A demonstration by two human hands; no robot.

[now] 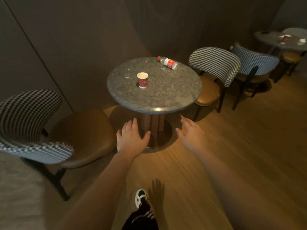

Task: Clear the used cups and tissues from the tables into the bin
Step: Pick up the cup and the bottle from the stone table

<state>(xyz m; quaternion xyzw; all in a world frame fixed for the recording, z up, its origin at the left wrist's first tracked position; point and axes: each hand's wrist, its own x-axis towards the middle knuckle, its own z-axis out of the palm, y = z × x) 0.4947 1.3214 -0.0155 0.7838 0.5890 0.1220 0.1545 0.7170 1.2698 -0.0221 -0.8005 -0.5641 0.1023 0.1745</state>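
Houndstooth-backed chair (pixel 31 123) with tan smooth seat at left, fabric back, curved shell shape. Left hand (pixel 132 138) out in front, fingers straight and together, palm down, holding nothing. Round stone-look table (pixel 154 103), speckled glossy top on a dark pedestal. Red paper cup (pixel 142 80) stands upright left of table centre, white rim, mouth up, looks empty; it lies ahead of and above both hands, roughly in line with the left hand, so left is likely the nearer reach. Plastic bottle (pixel 167 62) lies on its side at the far right edge, long axis running diagonally. Right hand (pixel 191 133) spread loose, empty. Far table (pixel 272 43) at right carries another red cup (pixel 284 39) and white tissue-like bits (pixel 301 41). No bin visible.
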